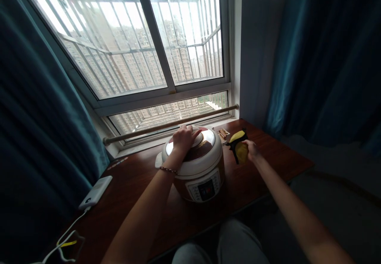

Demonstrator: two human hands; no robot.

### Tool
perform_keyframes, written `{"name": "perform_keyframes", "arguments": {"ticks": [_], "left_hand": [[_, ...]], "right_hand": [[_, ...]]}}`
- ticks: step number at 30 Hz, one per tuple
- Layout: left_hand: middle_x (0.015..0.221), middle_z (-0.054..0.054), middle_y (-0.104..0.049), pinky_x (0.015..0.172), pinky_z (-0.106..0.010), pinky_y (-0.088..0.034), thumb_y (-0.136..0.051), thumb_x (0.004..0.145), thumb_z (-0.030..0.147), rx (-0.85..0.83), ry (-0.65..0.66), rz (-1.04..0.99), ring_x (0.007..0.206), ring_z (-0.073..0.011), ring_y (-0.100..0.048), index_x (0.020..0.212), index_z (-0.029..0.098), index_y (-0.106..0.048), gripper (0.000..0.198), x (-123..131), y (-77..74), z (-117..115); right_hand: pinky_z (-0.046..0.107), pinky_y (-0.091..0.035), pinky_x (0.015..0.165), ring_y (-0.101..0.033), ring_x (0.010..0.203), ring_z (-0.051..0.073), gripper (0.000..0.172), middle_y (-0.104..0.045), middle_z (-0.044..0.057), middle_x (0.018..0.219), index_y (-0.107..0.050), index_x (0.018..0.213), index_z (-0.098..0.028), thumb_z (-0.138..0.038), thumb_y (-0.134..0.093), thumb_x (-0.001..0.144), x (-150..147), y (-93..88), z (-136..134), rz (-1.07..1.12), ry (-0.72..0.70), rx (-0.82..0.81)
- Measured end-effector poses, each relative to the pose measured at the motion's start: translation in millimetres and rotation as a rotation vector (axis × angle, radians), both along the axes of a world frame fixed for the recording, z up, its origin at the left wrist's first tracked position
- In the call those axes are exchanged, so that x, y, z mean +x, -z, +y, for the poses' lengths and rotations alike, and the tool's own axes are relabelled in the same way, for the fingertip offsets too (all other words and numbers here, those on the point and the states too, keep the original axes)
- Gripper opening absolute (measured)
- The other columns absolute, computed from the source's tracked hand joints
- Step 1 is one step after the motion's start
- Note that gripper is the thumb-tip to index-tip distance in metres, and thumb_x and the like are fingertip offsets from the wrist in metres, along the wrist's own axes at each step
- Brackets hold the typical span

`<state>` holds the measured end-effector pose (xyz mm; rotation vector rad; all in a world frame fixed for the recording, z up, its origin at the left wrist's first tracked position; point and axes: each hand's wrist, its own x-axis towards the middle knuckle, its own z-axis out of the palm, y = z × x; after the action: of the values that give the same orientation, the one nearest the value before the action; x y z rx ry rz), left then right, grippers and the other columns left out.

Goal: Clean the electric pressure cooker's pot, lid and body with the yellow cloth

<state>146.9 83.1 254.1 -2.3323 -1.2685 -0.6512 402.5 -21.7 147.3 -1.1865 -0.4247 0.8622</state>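
An electric pressure cooker (199,169), white and brown with a control panel on its front, stands on the dark wooden table. My left hand (183,140) rests on top of it, fingers curled over the round lid handle (197,138); some of the grip is hidden behind the hand. To the right of the cooker, my right hand (252,150) is closed on the edge of a yellow cloth (241,151) with black trim. The cloth is bunched and held just above the table, apart from the cooker.
Behind the cooker's right side sits a small box (223,134) with brownish pieces. A white power bank (97,192) with a white cable (70,228) lies at the table's left. A rail (166,127) crosses before the barred window. Blue curtains (38,109) hang on both sides.
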Motion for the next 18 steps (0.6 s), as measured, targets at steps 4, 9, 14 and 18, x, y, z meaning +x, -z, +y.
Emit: {"name": "perform_keyframes", "arguments": {"ticks": [4, 9, 14, 18], "left_hand": [[0.088, -0.014, -0.059, 0.061, -0.032, -0.038, -0.019, 0.086, 0.062, 0.005, -0.006, -0.017, 0.078, -0.0263, -0.060, 0.093, 0.013, -0.061, 0.065, 0.2, 0.7, -0.5], [0.090, -0.014, -0.059, 0.062, -0.032, -0.039, -0.018, 0.087, 0.061, 0.003, -0.003, -0.024, 0.079, -0.0268, -0.060, 0.096, 0.012, -0.061, 0.066, -0.1, 3.4, 0.8], [0.098, -0.015, -0.062, 0.067, -0.033, -0.042, -0.025, 0.087, 0.060, -0.023, 0.027, -0.041, 0.083, -0.0271, -0.061, 0.117, 0.014, -0.054, 0.062, -0.3, 1.1, 2.5], [0.117, -0.014, -0.059, 0.086, -0.035, -0.041, -0.028, 0.088, 0.056, -0.087, 0.173, -0.264, 0.107, -0.0263, -0.055, 0.130, 0.017, -0.044, 0.059, -37.9, -2.2, 11.3]], "right_hand": [[0.024, -0.043, 0.057, -0.051, 0.056, 0.009, 0.025, -0.054, -0.003, 0.062, -0.054, 0.068, -0.014, -0.034, -0.054, 0.084, -16.0, -11.6, 39.8, -0.058, -0.080, 0.063], [0.021, -0.035, 0.053, -0.046, 0.053, 0.008, 0.011, -0.050, -0.004, 0.055, -0.052, 0.060, -0.015, -0.018, -0.055, 0.070, -31.5, -22.0, 46.5, -0.172, -0.096, 0.147], [0.022, -0.032, 0.048, -0.044, 0.049, 0.009, 0.005, -0.051, -0.003, 0.052, -0.055, 0.059, -0.014, -0.015, -0.055, 0.064, -31.7, -31.8, 47.7, -0.243, -0.138, 0.109], [0.024, -0.040, 0.052, -0.051, 0.054, 0.014, 0.012, -0.055, 0.000, 0.054, -0.057, 0.063, -0.015, -0.022, -0.054, 0.072, -11.7, -47.4, 45.5, -0.255, -0.055, 0.064]]}}
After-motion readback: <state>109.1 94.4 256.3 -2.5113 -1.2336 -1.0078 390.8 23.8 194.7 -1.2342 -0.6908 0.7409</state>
